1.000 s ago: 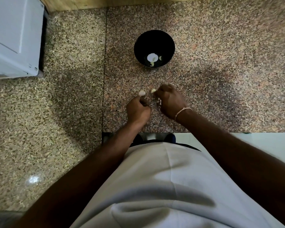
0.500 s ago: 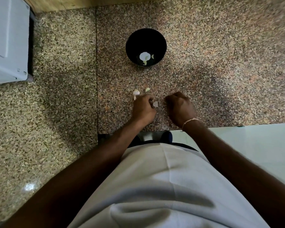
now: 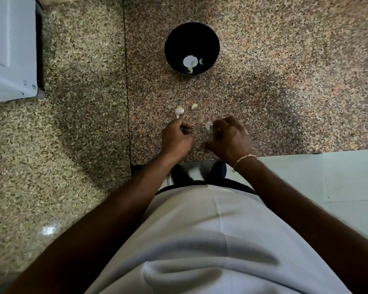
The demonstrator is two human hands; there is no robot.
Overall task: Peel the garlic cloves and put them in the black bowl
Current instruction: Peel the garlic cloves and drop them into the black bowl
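Observation:
The black bowl [image 3: 210, 39] stands on the granite counter, with a few peeled cloves [image 3: 190, 70] in its bottom. Closer to me lie a small unpeeled garlic piece [image 3: 179, 110] and a loose pale clove [image 3: 194, 106]. My left hand [image 3: 176, 139] is just below that garlic piece, fingers curled into a fist; nothing shows inside it. To its right, my right hand [image 3: 229, 139] pinches a whitish garlic clove [image 3: 208, 125] at its fingertips. A narrow strip of counter separates the two hands.
A white appliance [image 3: 11, 49] stands at the far left on the speckled counter [image 3: 285, 81]. The counter's front edge runs just behind my wrists, with pale floor tiles [image 3: 327, 183] below on the right. A seam [image 3: 126, 81] divides the counter slabs.
My hands were together over the garlic, then drew apart. The whitish clove was by my left thumb half a second ago and is now at my right fingertips.

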